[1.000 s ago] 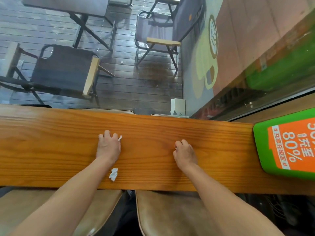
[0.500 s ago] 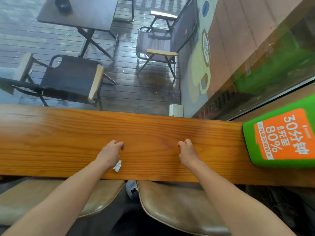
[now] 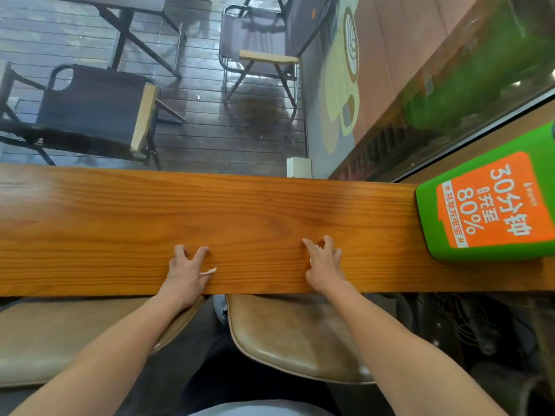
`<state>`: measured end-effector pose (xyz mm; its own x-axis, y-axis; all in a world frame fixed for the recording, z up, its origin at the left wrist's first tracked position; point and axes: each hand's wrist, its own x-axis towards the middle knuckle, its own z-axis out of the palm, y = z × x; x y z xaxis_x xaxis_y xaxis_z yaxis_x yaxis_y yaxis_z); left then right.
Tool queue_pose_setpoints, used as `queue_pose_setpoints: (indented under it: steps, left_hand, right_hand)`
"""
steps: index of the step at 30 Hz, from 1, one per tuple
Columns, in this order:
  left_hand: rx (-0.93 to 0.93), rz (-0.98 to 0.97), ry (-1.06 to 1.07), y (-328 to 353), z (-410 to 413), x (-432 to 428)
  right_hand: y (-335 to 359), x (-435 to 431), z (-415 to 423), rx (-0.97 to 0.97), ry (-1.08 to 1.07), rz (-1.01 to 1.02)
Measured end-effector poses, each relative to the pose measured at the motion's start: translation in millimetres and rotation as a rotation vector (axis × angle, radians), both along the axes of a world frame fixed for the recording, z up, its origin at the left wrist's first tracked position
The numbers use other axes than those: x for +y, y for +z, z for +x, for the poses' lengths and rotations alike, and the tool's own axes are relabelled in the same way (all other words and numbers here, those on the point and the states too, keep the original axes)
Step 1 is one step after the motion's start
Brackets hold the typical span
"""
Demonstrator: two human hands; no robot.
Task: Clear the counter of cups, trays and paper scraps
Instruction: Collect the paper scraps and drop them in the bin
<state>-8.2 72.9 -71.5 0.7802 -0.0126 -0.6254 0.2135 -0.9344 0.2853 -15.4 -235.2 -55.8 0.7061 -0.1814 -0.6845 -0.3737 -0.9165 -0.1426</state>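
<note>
The wooden counter [image 3: 90, 229] runs across the view. My left hand [image 3: 184, 273] lies flat near its front edge with the fingers spread. A white paper scrap [image 3: 209, 270] sticks out from under the thumb side of that hand. Further right, my right hand [image 3: 326, 264] also rests on the wood with its fingers apart. A tiny white paper bit [image 3: 318, 248] shows between those fingers. No cups or trays are in view.
A green box with an orange label [image 3: 486, 205] stands on the counter's right end. Two tan stool seats [image 3: 294, 334] [image 3: 60, 334] sit below the front edge. Beyond the counter, glass looks onto a deck with folding chairs [image 3: 96, 112].
Both hands have opened from loose fists to spread fingers. The left hand pulled back toward the front edge and now covers the scrap that lay beside its wrist.
</note>
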Motion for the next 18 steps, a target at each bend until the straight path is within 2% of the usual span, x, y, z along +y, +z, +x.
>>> queue_pose_setpoints:
  steps: [4, 8, 11, 18]
  left_hand:
    - [-0.077, -0.010, -0.049, 4, 5, -11]
    - [-0.133, 0.116, -0.144, 7, 9, -23]
    - [-0.149, 0.181, -0.222, 7, 12, -30]
    - [-0.138, 0.155, -0.257, 7, 18, -49]
  right_hand:
    - [3, 5, 5, -0.073, 0.084, 0.003]
    - [4, 8, 3, -0.140, 0.230, -0.014]
    - [2, 7, 2, -0.125, 0.222, -0.013]
    - [-8, -5, 8, -0.120, 0.135, 0.049]
